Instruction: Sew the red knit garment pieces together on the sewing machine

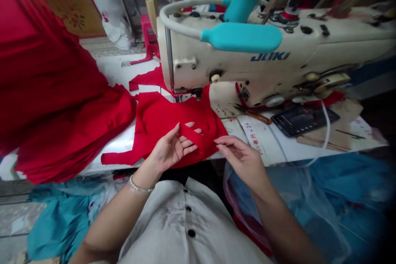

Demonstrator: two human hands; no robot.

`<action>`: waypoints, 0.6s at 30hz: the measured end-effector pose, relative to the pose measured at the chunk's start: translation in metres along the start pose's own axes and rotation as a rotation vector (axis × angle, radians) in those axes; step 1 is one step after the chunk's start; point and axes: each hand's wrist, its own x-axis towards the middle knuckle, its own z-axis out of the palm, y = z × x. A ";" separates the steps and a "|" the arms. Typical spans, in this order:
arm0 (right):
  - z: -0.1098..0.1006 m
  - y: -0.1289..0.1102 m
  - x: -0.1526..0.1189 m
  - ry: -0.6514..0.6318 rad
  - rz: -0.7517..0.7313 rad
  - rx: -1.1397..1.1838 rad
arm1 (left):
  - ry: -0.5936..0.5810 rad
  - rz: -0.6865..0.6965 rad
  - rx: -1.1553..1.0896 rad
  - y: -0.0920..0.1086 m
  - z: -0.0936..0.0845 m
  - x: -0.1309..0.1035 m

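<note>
A narrow red fabric strip runs across the fingers of my left hand, which is turned palm up with the thumb at the strip's end. My right hand pinches the red cloth near the strip's other end, thumb and forefinger together. Beneath both hands a red fabric piece lies on the white sewing table, its far curved edge by the presser foot. The cream sewing machine stands just beyond. Cloth hides part of the needle area.
A tall pile of red fabric fills the left. Orange-handled scissors and a phone lie on the right of the table. A turquoise lamp is mounted on the machine. Blue cloth sits below at right.
</note>
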 end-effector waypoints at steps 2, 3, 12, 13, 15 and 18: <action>0.005 0.004 0.004 0.001 -0.082 -0.071 | 0.011 0.019 -0.001 0.000 0.000 0.000; 0.006 0.005 0.005 -0.007 -0.110 -0.101 | 0.016 0.026 -0.002 0.000 -0.001 0.001; 0.016 0.009 0.013 -0.036 -0.142 -0.241 | -0.023 0.219 0.313 -0.009 0.010 -0.007; 0.013 0.009 0.012 -0.085 -0.141 -0.236 | -0.137 0.277 0.484 -0.013 0.016 -0.014; -0.003 0.013 0.010 -0.265 -0.164 -0.239 | -0.406 0.384 0.866 -0.015 0.027 -0.031; -0.051 0.033 0.003 -0.465 -0.207 -0.390 | -0.384 0.578 1.225 0.015 0.024 -0.053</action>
